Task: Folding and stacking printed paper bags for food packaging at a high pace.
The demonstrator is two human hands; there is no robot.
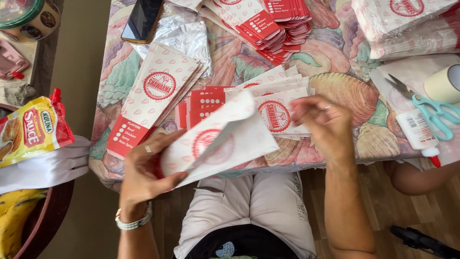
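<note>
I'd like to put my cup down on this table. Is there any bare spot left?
Bare tablecloth shows between the fanned paper bags and the scissors, and a smaller patch between the phone and the left bag stack. The far edge is crowded with red-and-white stacks.

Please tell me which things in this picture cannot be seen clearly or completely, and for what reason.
- Right hand, head view: motion blur hides whether its fingertips touch anything.
- Paper sleeve in the left hand: the printed side is blurred, and the hand covers its lower end.
- Roll of tape: cut off by the right edge.
- Bananas: cut off by the left edge and the bowl rim.
- Phone: top cut off by the upper edge.
</note>
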